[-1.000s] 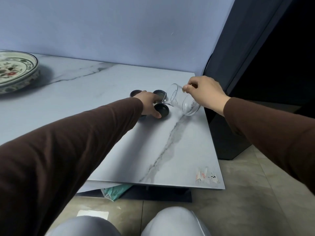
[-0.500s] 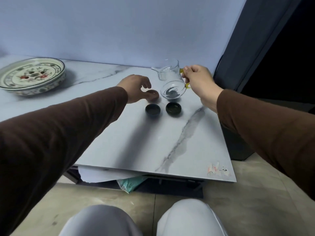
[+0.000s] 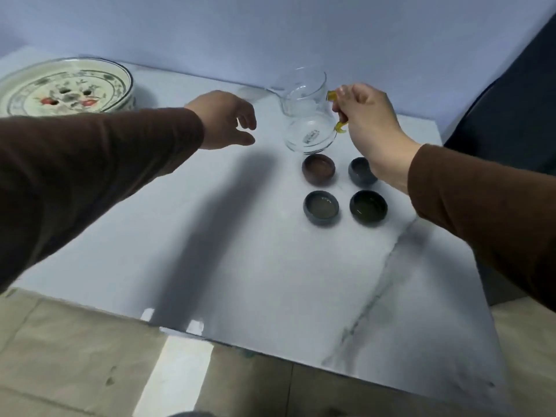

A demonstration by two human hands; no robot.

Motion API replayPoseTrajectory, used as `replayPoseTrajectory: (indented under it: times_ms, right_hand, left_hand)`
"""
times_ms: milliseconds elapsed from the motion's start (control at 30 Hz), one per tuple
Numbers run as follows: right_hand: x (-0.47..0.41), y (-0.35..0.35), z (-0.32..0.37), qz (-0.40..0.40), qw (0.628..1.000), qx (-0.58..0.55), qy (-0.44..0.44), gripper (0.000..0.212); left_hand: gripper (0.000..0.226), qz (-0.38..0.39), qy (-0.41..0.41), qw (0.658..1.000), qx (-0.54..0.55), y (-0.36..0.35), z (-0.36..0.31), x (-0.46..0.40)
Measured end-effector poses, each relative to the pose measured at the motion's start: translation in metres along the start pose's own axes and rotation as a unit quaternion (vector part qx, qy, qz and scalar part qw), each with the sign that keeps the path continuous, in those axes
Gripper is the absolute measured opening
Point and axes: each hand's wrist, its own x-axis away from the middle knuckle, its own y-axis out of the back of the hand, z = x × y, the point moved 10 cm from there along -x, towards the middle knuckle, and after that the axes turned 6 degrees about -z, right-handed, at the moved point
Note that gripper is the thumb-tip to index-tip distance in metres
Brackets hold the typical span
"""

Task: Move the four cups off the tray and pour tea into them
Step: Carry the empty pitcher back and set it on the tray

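**A:** Toward the far right corner of the tabletop [image 3: 270, 266] — four cups sit in a two-by-two block, all off the tray [image 3: 64, 87], which is back at the far left corner, nothing on it.

**B:** Tea in them?

**A:** Near pair, yes as far as I can judge: grey cup [image 3: 321, 207] and dark cup [image 3: 368, 207] show a liquid sheen. Brown cup [image 3: 318, 168] looks dry. Fourth cup [image 3: 361, 171] is half behind the right wrist — can't tell.

**B:** Hands?

**A:** Right hand [image 3: 365, 120] pinches the yellow handle of the glass pitcher [image 3: 310, 111], held roughly upright just behind the brown cup, and I see almost no tea left inside. Left hand [image 3: 224, 118] hovers loosely spread, holding nothing, left of the pitcher.

**B:** Remaining?

**A:** Moving looks done; pouring probably half done.

**B:** Obstructions?

**A:** None on the tabletop. Cups stand close together, so spillover is the risk. Right forearm crosses above the right-hand cups.
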Motion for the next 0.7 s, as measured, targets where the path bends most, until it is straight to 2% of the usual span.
replayPoseTrajectory:
  times_ms: [200,433,567,700]
  right_hand:
    - [0.003,-0.026,0.009,0.025,0.998,-0.017,-0.053,0.033]
    - [0.035,-0.028,0.069,0.047,0.988,0.001,-0.144,0.032]
    - [0.054,-0.027,0.1,0.035,0.974,-0.028,-0.222,0.032]
    - [0.064,-0.028,0.134,0.032,0.971,-0.014,-0.237,0.03]
  left_hand:
    - [0.029,0.023,0.017,0.999,0.044,0.01,0.01,-0.001]
    - [0.026,0.076,0.096,0.988,0.091,0.071,0.034,0.029]
    - [0.027,0.108,0.105,0.984,0.099,0.104,0.038,0.046]
    - [0.03,0.132,0.1,0.983,0.081,0.135,0.042,0.058]
